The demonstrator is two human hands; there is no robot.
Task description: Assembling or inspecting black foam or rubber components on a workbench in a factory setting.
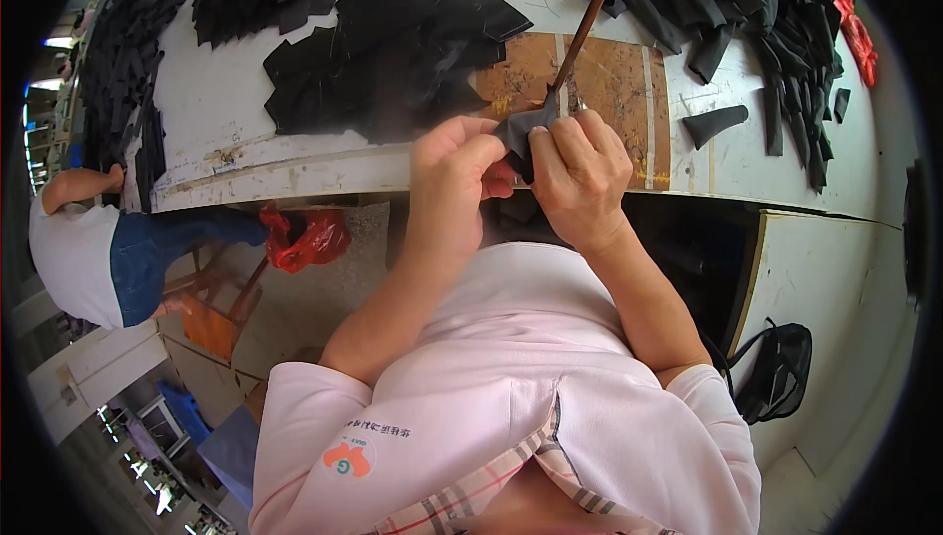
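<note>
- Head view: left hand (454, 167) pinches a small dark grey leather-like cut piece (521, 132) at the white worktable's (236, 112) near edge.
- Right hand (580, 176) grips the same piece and a long brown wooden-handled tool (582, 29).
- Loose black flat pieces (393, 39) lie heaped beyond; rolled black pieces (766, 24) sit right, seemingly finished.
- Judging by the piles, much remains.

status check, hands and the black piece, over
Left hand and right hand both pinching small black piece. Brown-handled tool at it. Nothing blocking.
</note>
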